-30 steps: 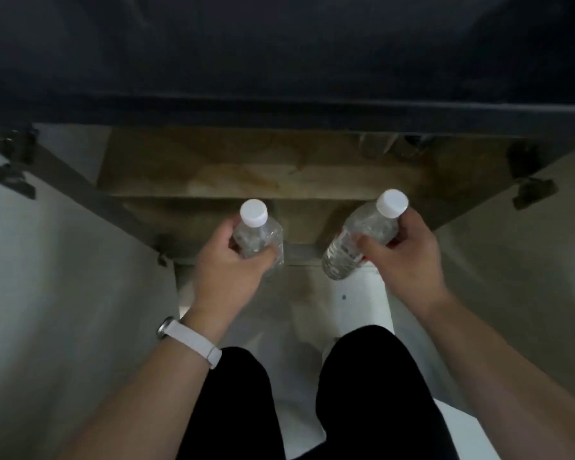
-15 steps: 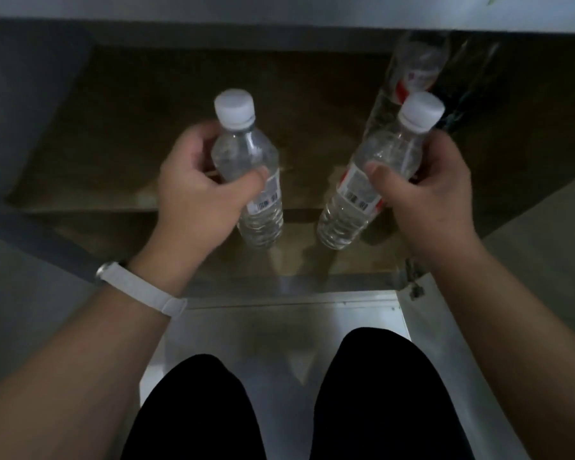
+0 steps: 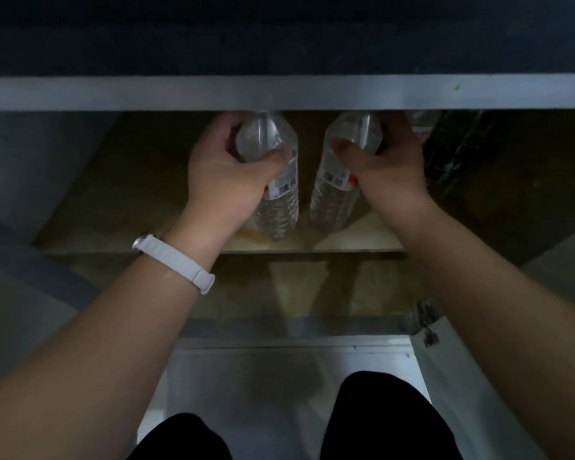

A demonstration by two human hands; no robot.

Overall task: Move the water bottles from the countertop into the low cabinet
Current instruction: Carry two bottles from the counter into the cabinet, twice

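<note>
Head camera, looking down: two knees in black trousers (image 3: 385, 419) fill the bottom edge, above a pale glossy floor (image 3: 253, 376). Both bare forearms reach forward from the lower corners into an open low cabinet. The left wrist wears a white fabric watch strap (image 3: 176, 260). At the right, a small metal hinge (image 3: 427, 327) sits at the top inner corner of the open white cabinet door (image 3: 478, 393).

Beyond the cabinet's front edge lies its stained brown bottom panel (image 3: 246, 287), and above that a light wooden shelf board (image 3: 140, 194).

Over this shelf the left hand (image 3: 223, 174) has its fingers and thumb curled round the shoulder of a clear plastic water bottle with a barcode label (image 3: 279, 207). The right hand (image 3: 389, 164) is wrapped the same way round the upper part of a second clear plastic water bottle with a red-and-white label (image 3: 332, 200). The two bottles stand just beside each other, apart by a narrow gap. Their ribbed bases are toward the camera and low over the shelf's front part. Whether the bases touch the board I cannot tell.

Further in, at the right, part of a third clear bottle (image 3: 419, 122) shows behind the right hand, with a dark, unclear object (image 3: 445, 151) beside it.

A grey horizontal rail (image 3: 180, 92) crosses the whole width above, hiding the caps of both held bottles.
</note>
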